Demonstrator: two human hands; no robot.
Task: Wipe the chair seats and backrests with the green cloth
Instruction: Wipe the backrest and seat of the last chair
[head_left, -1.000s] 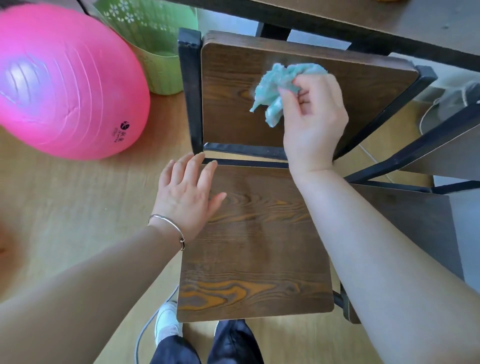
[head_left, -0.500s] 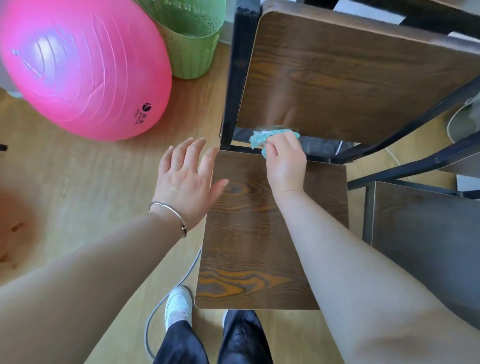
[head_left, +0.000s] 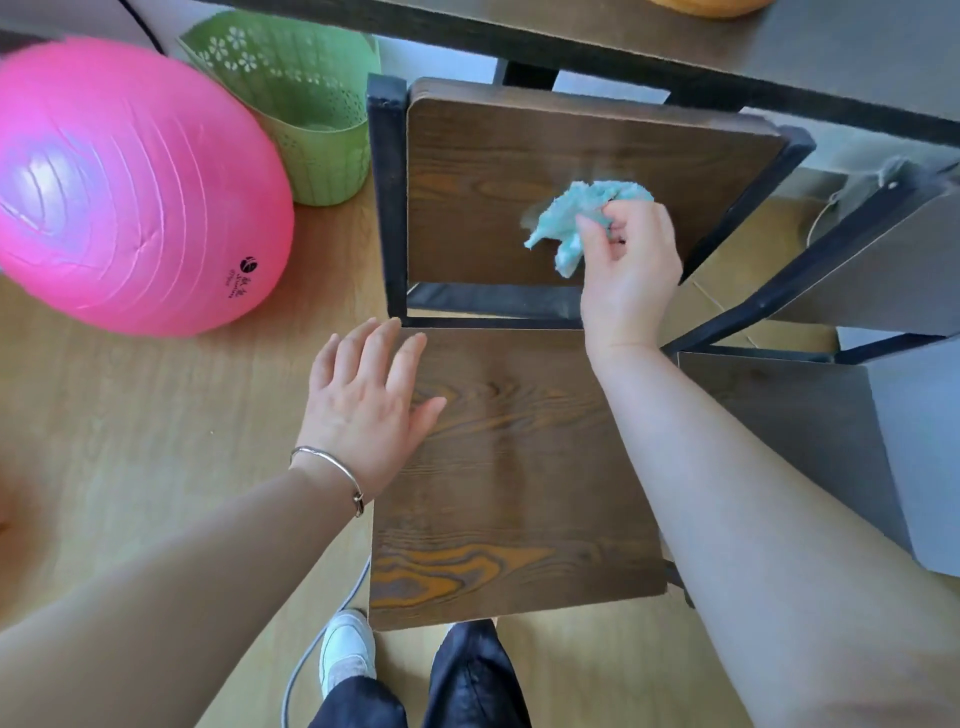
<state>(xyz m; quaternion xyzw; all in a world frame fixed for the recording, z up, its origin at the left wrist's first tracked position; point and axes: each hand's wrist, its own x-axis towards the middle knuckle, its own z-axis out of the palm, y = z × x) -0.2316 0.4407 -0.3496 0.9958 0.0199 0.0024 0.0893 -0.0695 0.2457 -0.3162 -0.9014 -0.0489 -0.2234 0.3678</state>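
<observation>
Cloth (head_left: 576, 221), bunched and fluffy, sits pressed on the backrest (head_left: 478, 176), pinched in the right hand (head_left: 628, 275); left hand (head_left: 363, 400) lies flat, fingers spread, at the edge of the seat (head_left: 519, 467). Best now: long overlapping strokes along the grain, out to the rounded corners. Smooth dark wood-grain panels, black metal frame (head_left: 387, 197).

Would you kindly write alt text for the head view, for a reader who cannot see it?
A person's right hand holds a crumpled turquoise-green cloth against a wooden chair backrest, while the flat left hand lies over the left edge of the wooden seat.
</observation>
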